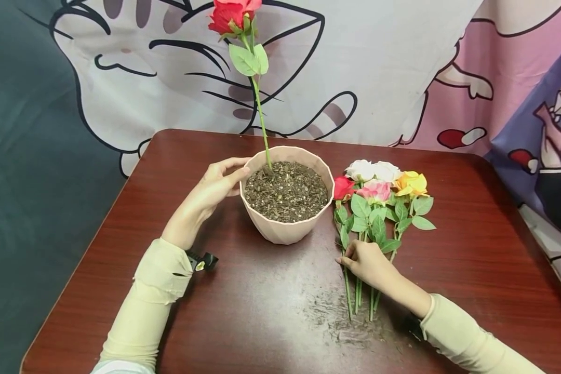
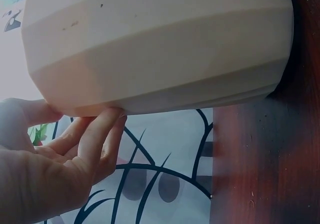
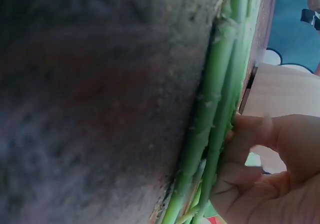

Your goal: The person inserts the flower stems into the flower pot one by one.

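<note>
A pale pink flowerpot (image 1: 280,231) full of dark soil (image 1: 285,192) stands on the table, with a tall red rose (image 1: 236,18) upright near its back left rim. My left hand (image 1: 219,182) rests against the pot's left side, fingers fairly straight, touching the outer wall (image 2: 165,49) near the rim. To the pot's right, my right hand (image 1: 366,262) pinches the stem of another red rose (image 1: 343,188) between thumb and fingertips, low over the table. Green stems (image 3: 215,94) run right beside those fingers in the right wrist view.
Beside that red rose lie white (image 1: 385,171), pink (image 1: 376,191) and yellow roses (image 1: 411,184), their leafy stems bunched together. Bits of soil (image 1: 350,327) are scattered on the dark red table (image 1: 121,244). A cartoon cat cloth (image 1: 383,67) hangs behind the table's far edge.
</note>
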`<state>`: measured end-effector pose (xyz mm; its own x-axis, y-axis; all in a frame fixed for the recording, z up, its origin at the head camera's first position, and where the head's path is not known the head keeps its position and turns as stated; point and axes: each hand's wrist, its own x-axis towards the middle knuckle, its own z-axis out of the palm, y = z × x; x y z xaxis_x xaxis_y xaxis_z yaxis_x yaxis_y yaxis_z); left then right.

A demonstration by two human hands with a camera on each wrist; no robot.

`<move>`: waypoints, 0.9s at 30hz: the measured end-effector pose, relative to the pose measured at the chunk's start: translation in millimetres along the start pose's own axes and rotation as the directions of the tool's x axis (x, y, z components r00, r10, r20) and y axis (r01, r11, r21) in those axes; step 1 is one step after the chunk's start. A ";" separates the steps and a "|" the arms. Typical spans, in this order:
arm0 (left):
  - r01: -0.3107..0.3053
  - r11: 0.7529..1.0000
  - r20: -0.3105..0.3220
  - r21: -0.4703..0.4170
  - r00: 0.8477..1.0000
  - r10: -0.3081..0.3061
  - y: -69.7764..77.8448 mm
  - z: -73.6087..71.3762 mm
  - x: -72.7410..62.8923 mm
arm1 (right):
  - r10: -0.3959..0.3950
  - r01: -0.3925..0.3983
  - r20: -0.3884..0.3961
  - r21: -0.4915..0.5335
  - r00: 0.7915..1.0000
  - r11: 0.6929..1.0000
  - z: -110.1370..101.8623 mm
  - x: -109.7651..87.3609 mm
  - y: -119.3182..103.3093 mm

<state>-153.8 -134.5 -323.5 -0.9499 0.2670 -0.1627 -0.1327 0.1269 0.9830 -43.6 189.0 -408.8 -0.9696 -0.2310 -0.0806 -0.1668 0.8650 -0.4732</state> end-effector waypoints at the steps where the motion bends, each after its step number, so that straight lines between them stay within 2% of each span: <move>1: 0.000 1.000 0.001 0.002 1.000 0.000 -0.1 0.2 0.1 | 0.014 -0.015 0.013 0.013 1.000 1.000 -0.7 -0.5 -0.4; 5: -0.004 1.000 0.008 -0.002 1.000 0.004 -0.1 0.8 0.8 | 0.045 -0.049 0.090 0.043 0.995 0.998 -5.0 -0.7 0.4; 9: -0.006 1.000 0.013 -0.011 1.000 0.007 -0.9 0.2 1.4 | 0.057 -0.070 0.181 0.067 0.982 0.995 -9.6 0.9 3.7; 12: -0.006 1.000 0.016 -0.012 1.000 0.006 -1.9 -0.4 1.7 | 0.086 -0.111 0.220 0.104 0.972 0.988 -12.6 1.2 5.9; 17: -0.007 1.000 0.017 -0.013 1.000 0.007 -3.1 -1.5 1.8 | 0.110 -0.155 0.240 0.176 0.964 0.972 -16.8 -2.6 6.0; 24: -0.011 1.000 0.022 -0.030 1.000 0.011 -4.1 -2.3 1.6 | 0.095 -0.143 0.229 0.207 0.969 0.968 -24.0 -9.1 1.1; 27: -0.011 0.999 0.028 -0.035 1.000 0.012 -3.9 -2.1 1.9 | 0.105 -0.166 0.234 0.260 0.967 0.951 -31.0 -11.7 -4.0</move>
<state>-155.7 -136.5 -327.5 -0.9431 0.2950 -0.1537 -0.1326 0.0904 0.9870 -37.2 202.1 -378.9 -0.9127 -0.2370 -0.3330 0.0489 0.7456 -0.6646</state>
